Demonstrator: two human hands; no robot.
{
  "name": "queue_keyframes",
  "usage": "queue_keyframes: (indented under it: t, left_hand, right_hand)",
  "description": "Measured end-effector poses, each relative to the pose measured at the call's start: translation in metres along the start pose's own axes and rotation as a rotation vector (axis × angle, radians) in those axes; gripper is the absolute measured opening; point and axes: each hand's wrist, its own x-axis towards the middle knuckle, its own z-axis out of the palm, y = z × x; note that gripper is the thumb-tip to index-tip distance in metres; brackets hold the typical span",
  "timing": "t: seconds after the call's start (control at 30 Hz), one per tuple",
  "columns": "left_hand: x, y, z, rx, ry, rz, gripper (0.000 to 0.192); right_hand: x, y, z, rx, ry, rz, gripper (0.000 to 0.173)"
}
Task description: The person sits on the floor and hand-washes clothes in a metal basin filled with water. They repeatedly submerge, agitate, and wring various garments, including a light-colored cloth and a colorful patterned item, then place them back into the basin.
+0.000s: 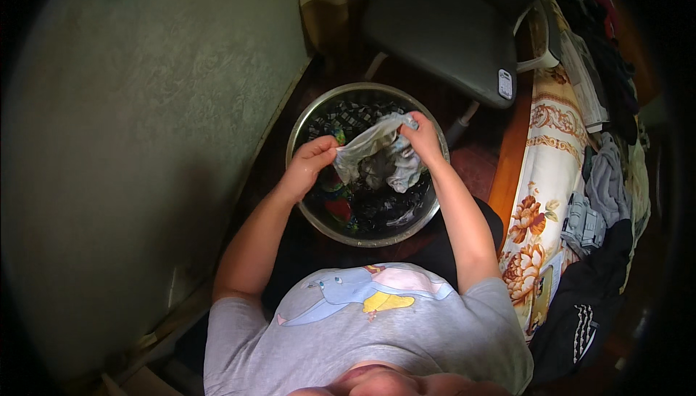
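Observation:
A wet, pale patterned piece of clothing (375, 143) is stretched between my two hands over a round metal basin (363, 243). My left hand (311, 167) pinches its left end near the basin's left rim. At the upper right, my right hand (423, 137) grips the other end, and crumpled folds hang down below it. Under the garment, dark wet laundry lies in the basin. A black-and-white patterned cloth (353, 116) shows at the far side, and a red and green patterned cloth (338, 208) at the near left. Exactly what the held garment is, I cannot tell.
A grey-seated chair (440, 31) stands just beyond the basin. To the left rises a textured wall (163, 124). On the right runs a bed edge with a floral cover (524, 222), bearing grey clothing (606, 178) and black clothing (576, 309). A curtain (331, 4) hangs behind.

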Motion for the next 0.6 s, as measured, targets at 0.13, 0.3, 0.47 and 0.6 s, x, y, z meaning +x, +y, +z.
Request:
queue_keyframes:
  t: [0.13,0.3,0.47,0.6]
  left_hand:
    - [-0.002,0.0,0.008,-0.013,-0.038,-0.038,0.02]
    - [-0.002,-0.005,0.01,-0.066,0.115,-0.019,0.023]
    - [-0.004,0.002,0.001,-0.252,0.303,-0.1,0.017]
    - [-0.007,-0.002,-0.004,-0.18,0.222,-0.053,0.012]
  right_hand:
    - [0.024,-0.025,0.032,-0.204,0.207,0.026,0.038]
    - [0.035,0.007,0.084,-0.748,0.275,-0.127,0.036]
    - [0.017,0.01,0.099,-0.767,0.084,-0.157,0.051]
    - [-0.018,-0.043,0.09,-0.435,0.022,-0.42,0.054]
